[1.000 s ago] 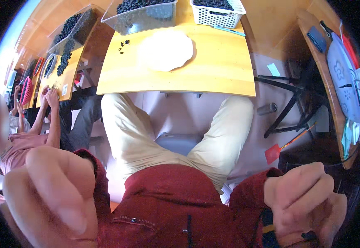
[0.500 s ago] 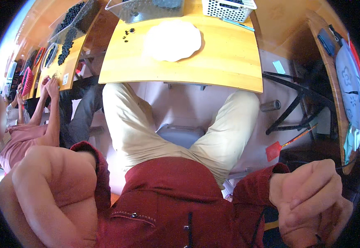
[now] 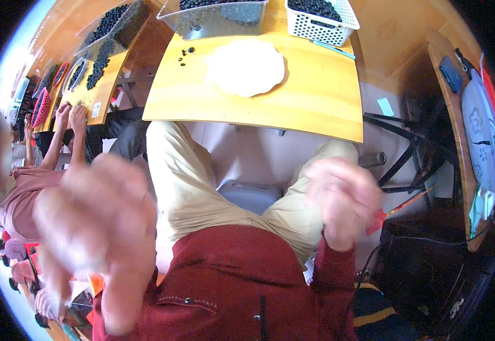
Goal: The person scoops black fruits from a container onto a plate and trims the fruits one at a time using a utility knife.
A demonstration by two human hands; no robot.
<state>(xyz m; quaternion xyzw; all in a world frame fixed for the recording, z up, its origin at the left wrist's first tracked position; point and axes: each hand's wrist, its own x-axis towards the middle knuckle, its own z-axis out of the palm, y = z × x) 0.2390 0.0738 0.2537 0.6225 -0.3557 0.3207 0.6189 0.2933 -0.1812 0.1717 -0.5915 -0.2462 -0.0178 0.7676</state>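
My left hand (image 3: 97, 219) is raised close on the left, blurred by motion, its fingers seeming partly bent. Over my right thigh is my right hand (image 3: 344, 199), smeared too, with fingers that look curled. I make out nothing held in either one. Both hover short of the wooden table (image 3: 304, 102) in front of me. On it lies a white plate (image 3: 247, 67) with a wavy edge. A few small dark round pieces (image 3: 186, 52) are scattered left of the plate.
Behind the plate stand a clear bin (image 3: 224, 28) and a white perforated basket (image 3: 322, 33), both holding dark pieces. A thin blue tool (image 3: 333, 49) lies by the basket. At left, a person (image 3: 37, 182) works at another table. A side table (image 3: 457, 136) stands at right.
Both hands have moved up and inward from the lower corners toward the middle. The view has tilted slightly, showing more of the bin and basket.
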